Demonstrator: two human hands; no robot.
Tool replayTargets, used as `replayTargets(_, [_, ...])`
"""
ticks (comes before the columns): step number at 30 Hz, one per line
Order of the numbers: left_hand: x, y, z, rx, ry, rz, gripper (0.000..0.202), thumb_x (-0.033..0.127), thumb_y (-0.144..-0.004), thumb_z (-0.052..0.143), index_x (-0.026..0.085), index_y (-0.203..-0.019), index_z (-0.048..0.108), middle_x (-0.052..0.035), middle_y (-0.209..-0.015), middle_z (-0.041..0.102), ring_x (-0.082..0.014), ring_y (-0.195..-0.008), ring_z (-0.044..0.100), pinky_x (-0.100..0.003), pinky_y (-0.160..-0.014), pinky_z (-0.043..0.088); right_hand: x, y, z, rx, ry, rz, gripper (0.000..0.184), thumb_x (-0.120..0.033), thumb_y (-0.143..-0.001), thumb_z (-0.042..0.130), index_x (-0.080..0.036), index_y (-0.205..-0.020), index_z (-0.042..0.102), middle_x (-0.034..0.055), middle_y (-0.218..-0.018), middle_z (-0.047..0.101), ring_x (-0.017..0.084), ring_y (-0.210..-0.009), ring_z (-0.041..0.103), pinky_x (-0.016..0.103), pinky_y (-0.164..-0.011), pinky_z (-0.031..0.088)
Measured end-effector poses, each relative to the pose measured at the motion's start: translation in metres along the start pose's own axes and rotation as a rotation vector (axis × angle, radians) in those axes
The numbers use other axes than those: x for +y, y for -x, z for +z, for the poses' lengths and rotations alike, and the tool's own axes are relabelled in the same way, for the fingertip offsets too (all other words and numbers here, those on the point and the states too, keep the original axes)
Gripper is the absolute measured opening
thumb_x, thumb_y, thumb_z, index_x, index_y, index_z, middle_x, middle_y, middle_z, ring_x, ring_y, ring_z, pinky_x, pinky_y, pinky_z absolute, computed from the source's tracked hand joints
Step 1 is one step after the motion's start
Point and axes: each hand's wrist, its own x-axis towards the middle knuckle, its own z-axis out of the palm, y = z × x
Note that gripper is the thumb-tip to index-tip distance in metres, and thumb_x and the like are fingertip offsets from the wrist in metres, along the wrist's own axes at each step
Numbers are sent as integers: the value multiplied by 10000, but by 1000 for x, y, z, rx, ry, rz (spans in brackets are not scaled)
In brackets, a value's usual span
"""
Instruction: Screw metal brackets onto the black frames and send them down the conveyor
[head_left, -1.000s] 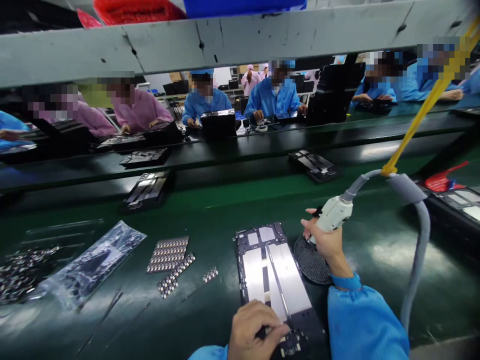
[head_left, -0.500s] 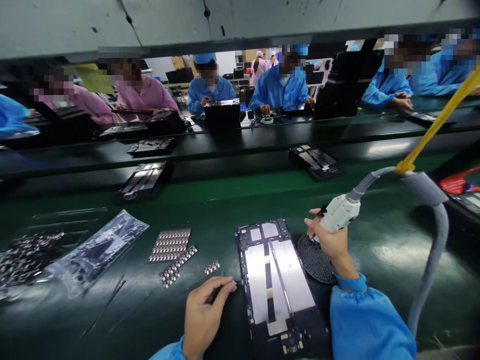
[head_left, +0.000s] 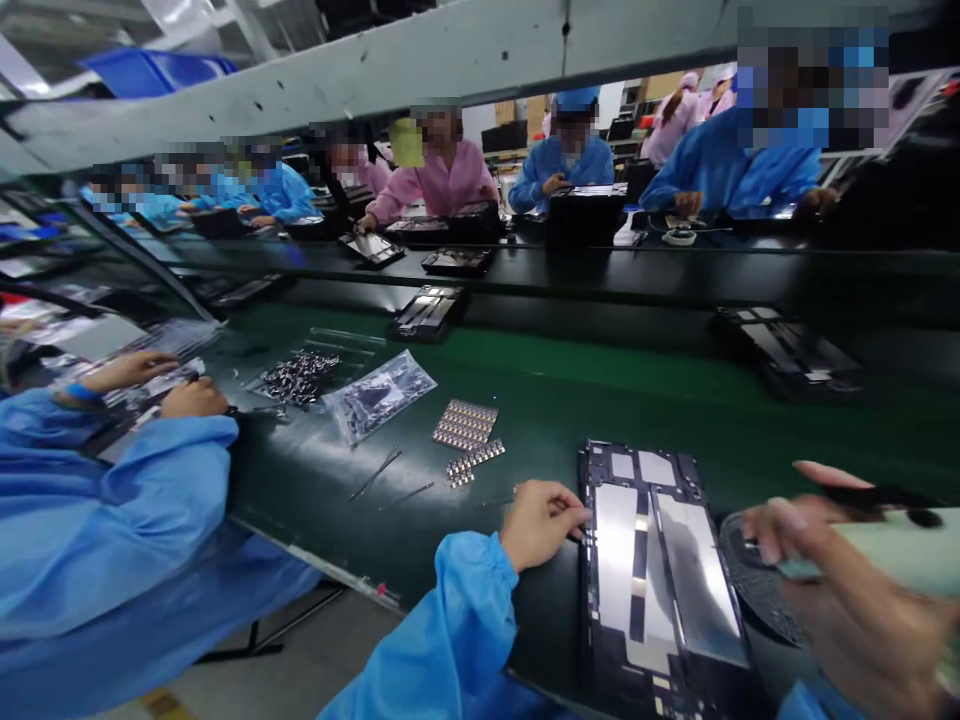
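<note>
An opened tablet [head_left: 619, 540], its insides showing silver plates and a black strip, lies face up in front of me. At its left edge is my left hand [head_left: 544, 525], thumb and fingers pinched together; whatever they pinch is too small to make out. My right hand [head_left: 847, 590], blurred, is wrapped around a white electric screwdriver [head_left: 892, 550] to the right of the tablet. Beneath that hand sits a round black dimpled tray [head_left: 761, 590], partly covered. The screwdriver's tip is hidden.
Left of the tablet lie a sheet of small parts [head_left: 465, 425], tweezers [head_left: 376, 474], a clear plastic bag [head_left: 382, 395] and a heap of small dark parts [head_left: 300, 378]. A co-worker's sleeve [head_left: 150, 470] is at left. More tablets [head_left: 427, 312] rest on the far green strip.
The view has swung left, bringing a neighbouring co-worker in. My left hand has come up against the tablet's left edge. My right hand still holds the screwdriver near the round tray.
</note>
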Motion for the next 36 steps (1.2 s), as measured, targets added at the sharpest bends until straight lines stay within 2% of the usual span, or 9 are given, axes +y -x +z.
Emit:
replayTargets(3, [2,-9,6,36,-183,93,73,194,-725,684,130,-689,689,-9,-561,639,-139,-558,623,-222,-538,441,-2,13,21,-133,-74,3,388,-327,-730,757,-253,-1071,587,-64,-486,519,170,-461,528,362,-552,492])
replayTargets(7, [2,-16,9,65,-326,207,78,221,-740,691,153,-715,719,-17,-646,685,-138,-611,610,-226,-574,432,14,16,48,-264,-74,-59,361,-302,-791,716,-239,-1114,567,-75,-518,532,150,-459,542,337,-552,492])
replayTargets(13, [1,-19,9,80,-334,284,51,200,-721,694,154,-702,705,-16,-706,669,-120,-608,589,-216,-582,439,38,10,87,-362,-26,-97,304,-262,-810,695,-186,-1078,573,-65,-504,557,152,-459,556,327,-545,478])
replayTargets(16, [1,-22,8,70,-270,236,54,190,-684,716,151,-712,692,-9,-689,663,-120,-597,588,-209,-558,435,44,9,99,-363,-14,-80,319,-260,-785,706,-176,-1068,586,-69,-497,552,142,-440,544,308,-518,469])
replayTargets(23, [-2,-27,6,43,-187,184,36,146,-656,678,146,-691,670,-2,-637,657,-132,-607,607,-208,-552,448,49,9,106,-395,20,-43,312,-268,-764,708,-177,-1038,589,-70,-487,556,140,-430,545,301,-516,484])
replayTargets(29, [0,-27,6,12,-183,186,49,152,-681,646,141,-709,684,-13,-645,677,-146,-625,626,-211,-555,463,52,10,107,-414,55,-58,205,-291,-767,704,-196,-900,580,-60,-485,549,151,-441,548,324,-522,492])
replayTargets(33, [9,-24,-17,-57,-115,141,127,197,-765,600,136,-763,710,-17,-627,684,-144,-578,638,-221,-566,492,58,14,105,-440,126,-92,204,-278,-773,697,-200,-904,561,-58,-503,575,158,-465,573,340,-575,515])
replayTargets(36, [14,-11,-47,89,-258,161,152,251,-798,616,147,-790,728,-42,-697,712,-172,-648,658,-253,-628,499,59,18,108,-412,118,-78,194,-273,-782,696,-196,-897,560,-59,-505,568,147,-452,563,318,-547,504])
